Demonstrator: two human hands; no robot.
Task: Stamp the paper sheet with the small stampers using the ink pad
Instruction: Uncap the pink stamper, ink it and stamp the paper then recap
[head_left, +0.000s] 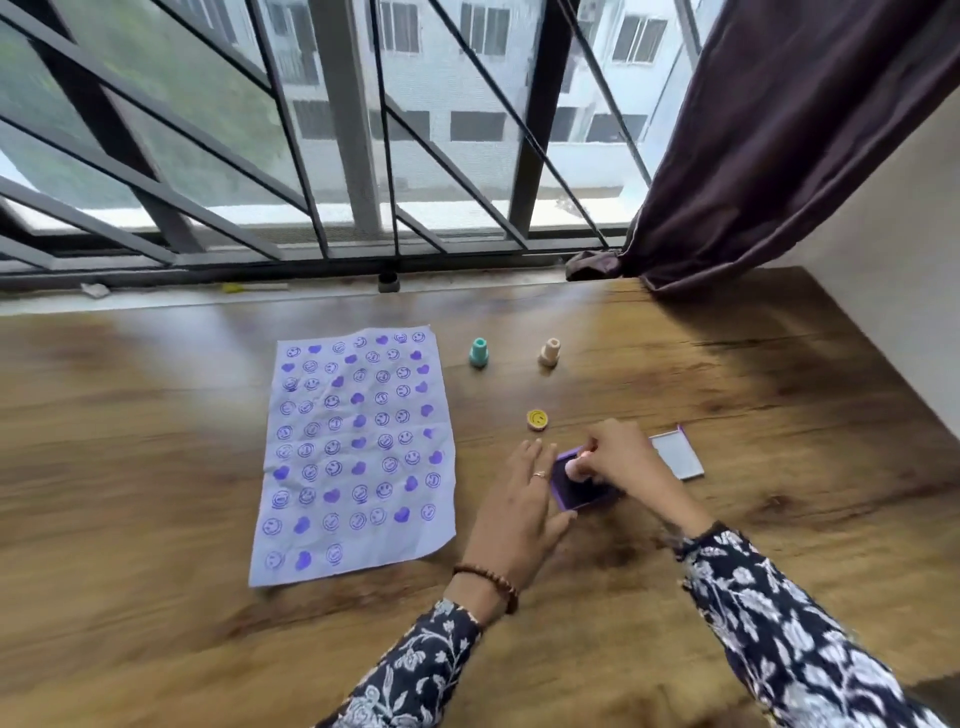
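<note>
Paper (353, 457) is stamped nearly full; only its bottom row has room. Right hand (621, 457) pinches a stamper (574, 466) onto the ink pad (582, 486); left hand (519, 499), fingers spread, steadies it.

We see both our arms in dark navy sleeves printed with white flowers and vines. Our left hand (514, 499) wears a ring on one finger and a brown beaded bracelet (491, 582) at the wrist. Our right hand (626, 457) is bare.

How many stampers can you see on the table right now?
4: teal stamper and beige stamper beyond the paper's right side, yellow stamper nearer, pink stamper in the right hand on the ink pad.
</note>
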